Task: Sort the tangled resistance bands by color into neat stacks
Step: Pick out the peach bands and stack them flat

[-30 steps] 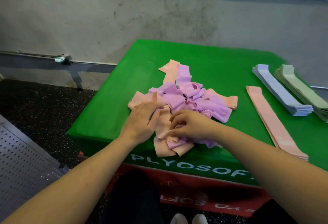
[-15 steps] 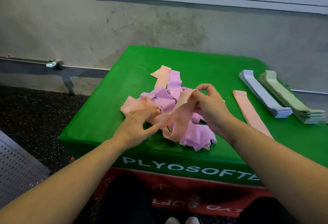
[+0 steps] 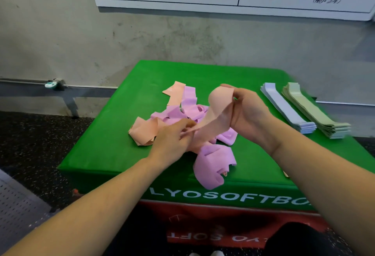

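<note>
right hand [image 3: 246,111] grips peach band [image 3: 218,111] | left hand [image 3: 172,141] pinches its lower end | risk: snagged pink bands [image 3: 213,164] drag off bench [image 3: 113,129] edge, frame centre

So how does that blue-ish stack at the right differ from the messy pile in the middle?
The blue stack is one colour, while the tangled pile mixes purple and peach bands. The blue stack's bands lie flat and aligned; the pile's are looped and twisted over each other. No hand is on the stack, whereas both hands work at the pile. Both rest on the green box.
</note>
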{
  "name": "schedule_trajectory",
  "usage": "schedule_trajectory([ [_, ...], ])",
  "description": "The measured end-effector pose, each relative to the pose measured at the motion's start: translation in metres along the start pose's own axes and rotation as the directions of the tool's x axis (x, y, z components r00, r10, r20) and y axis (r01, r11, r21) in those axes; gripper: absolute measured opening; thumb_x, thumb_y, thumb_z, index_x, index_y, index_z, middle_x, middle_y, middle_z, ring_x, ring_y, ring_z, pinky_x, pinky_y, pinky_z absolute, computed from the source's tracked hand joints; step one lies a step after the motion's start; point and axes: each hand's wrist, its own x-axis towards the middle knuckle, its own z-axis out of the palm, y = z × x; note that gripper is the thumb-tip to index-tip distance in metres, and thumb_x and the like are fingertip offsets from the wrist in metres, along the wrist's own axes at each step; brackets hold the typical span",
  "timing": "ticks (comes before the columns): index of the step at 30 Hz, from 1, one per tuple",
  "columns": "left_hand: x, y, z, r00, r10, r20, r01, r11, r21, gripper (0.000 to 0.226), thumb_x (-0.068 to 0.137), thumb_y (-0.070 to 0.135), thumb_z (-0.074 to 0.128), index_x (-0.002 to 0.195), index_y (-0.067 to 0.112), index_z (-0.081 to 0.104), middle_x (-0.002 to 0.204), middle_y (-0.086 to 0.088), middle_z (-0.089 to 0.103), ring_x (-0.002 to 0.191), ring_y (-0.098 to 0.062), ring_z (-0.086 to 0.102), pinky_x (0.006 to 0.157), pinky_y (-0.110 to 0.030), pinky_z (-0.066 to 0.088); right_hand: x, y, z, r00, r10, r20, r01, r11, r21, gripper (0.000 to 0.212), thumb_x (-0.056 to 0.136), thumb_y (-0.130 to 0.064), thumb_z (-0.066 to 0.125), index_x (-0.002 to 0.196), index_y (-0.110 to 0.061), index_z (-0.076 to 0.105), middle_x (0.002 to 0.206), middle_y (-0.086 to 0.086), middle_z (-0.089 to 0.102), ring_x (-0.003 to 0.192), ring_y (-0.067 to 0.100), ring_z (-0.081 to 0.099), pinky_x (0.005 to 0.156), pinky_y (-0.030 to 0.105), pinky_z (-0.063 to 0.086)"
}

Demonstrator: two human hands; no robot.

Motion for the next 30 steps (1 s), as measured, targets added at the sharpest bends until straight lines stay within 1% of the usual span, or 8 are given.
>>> schedule_trajectory([
  [3, 0.01, 0.008, -0.005, 0.995, -0.097, -0.008, 0.095, 0.99, -0.106, 0.015, 0.104, 0.034, 0.049, 0.103, 0.026, 0.06, 0.097, 0.005, 0.07, 0.086, -0.02, 0.065, 0.071, -0.036, 0.051, -0.006, -0.008, -0.008, 1.0, 0.023, 0.014, -0.021, 0.993, -0.113, 0.019, 0.092, -0.012, 0.034, 0.082, -0.017, 0.049, 0.063, -0.003, 0.042, 0.047, 0.01, 0.033, 0.044, 0.021, 0.035],
  [6, 0.021, 0.018, -0.013, 0.967, -0.256, -0.001, 0.235, 0.89, -0.391, 0.011, 0.105, 0.021, 0.047, 0.099, 0.019, 0.057, 0.103, -0.001, 0.07, 0.088, -0.021, 0.071, 0.079, -0.038, 0.056, -0.013, -0.012, -0.023, 0.996, 0.083, 0.042, -0.07, 0.966, -0.25, 0.017, 0.088, -0.019, 0.035, 0.092, -0.021, 0.052, 0.064, -0.005, 0.031, 0.049, 0.01, 0.021, 0.045, 0.02, 0.021],
  [10, 0.031, 0.036, -0.027, 0.9, -0.434, 0.052, 0.368, 0.689, -0.624, 0.022, 0.101, 0.0, 0.042, 0.112, 0.015, 0.052, 0.094, -0.013, 0.07, 0.061, -0.015, 0.067, 0.058, -0.023, 0.052, -0.022, -0.012, -0.037, 0.988, 0.154, 0.022, -0.142, 0.95, -0.277, 0.015, 0.09, -0.034, 0.053, 0.089, -0.02, 0.052, 0.061, -0.006, 0.024, 0.051, 0.01, 0.014, 0.053, 0.025, 0.009],
  [17, 0.026, 0.043, -0.036, 0.941, -0.293, 0.17, 0.327, 0.916, -0.231, 0.05, 0.091, 0.001, 0.044, 0.114, 0.042, 0.059, 0.111, -0.008, 0.063, 0.078, -0.016, 0.055, 0.068, -0.034, 0.046, -0.027, 0.007, -0.058, 0.997, 0.071, -0.013, -0.063, 0.77, -0.635, 0.018, 0.097, -0.022, 0.059, 0.105, -0.008, 0.067, 0.062, -0.004, 0.037, 0.052, 0.012, 0.025, 0.049, 0.029, 0.021],
  [21, 0.017, 0.04, -0.047, 0.916, -0.12, 0.382, 0.064, 0.986, 0.157, 0.043, 0.077, 0.05, 0.062, 0.119, 0.059, 0.059, 0.126, 0.023, 0.051, 0.122, -0.005, 0.049, 0.104, -0.038, 0.041, -0.036, 0.0, -0.059, 1.0, -0.015, 0.013, 0.019, 0.873, -0.487, 0.01, 0.101, -0.011, 0.052, 0.097, -0.014, 0.061, 0.062, -0.003, 0.05, 0.044, 0.007, 0.034, 0.04, 0.02, 0.027],
  [25, 0.013, 0.049, -0.048, 0.931, -0.123, 0.344, 0.111, 0.992, 0.056, 0.051, 0.071, 0.074, 0.064, 0.121, 0.062, 0.058, 0.12, 0.035, 0.057, 0.11, 0.007, 0.057, 0.102, -0.029, 0.048, -0.044, -0.015, -0.063, 0.998, -0.059, 0.036, 0.067, 0.957, -0.282, 0.019, 0.099, -0.003, 0.048, 0.103, -0.017, 0.06, 0.073, 0.004, 0.062, 0.06, 0.015, 0.053, 0.059, 0.03, 0.046],
  [27, 0.012, 0.061, -0.045, 0.946, -0.11, 0.305, 0.14, 0.987, -0.078, 0.052, 0.088, 0.054, 0.068, 0.137, 0.051, 0.052, 0.093, 0.033, 0.06, 0.082, 0.017, 0.059, 0.08, -0.005, 0.045, -0.05, -0.024, -0.065, 0.995, -0.053, 0.08, 0.068, 0.977, -0.2, 0.024, 0.097, 0.0, 0.044, 0.107, -0.016, 0.059, 0.072, 0.005, 0.064, 0.066, 0.019, 0.056, 0.07, 0.034, 0.046],
  [30, 0.01, 0.072, -0.044, 0.946, -0.09, 0.312, 0.139, 0.98, -0.14, 0.039, 0.097, 0.03, 0.064, 0.132, 0.041, 0.052, 0.063, 0.026, 0.059, 0.062, 0.015, 0.057, 0.061, -0.005, 0.04, -0.06, -0.039, -0.068, 0.987, -0.029, 0.16, 0.063, 0.976, -0.211, 0.031, 0.094, 0.001, 0.042, 0.114, -0.016, 0.059, 0.07, 0.006, 0.058, 0.06, 0.018, 0.049, 0.06, 0.029, 0.04],
])
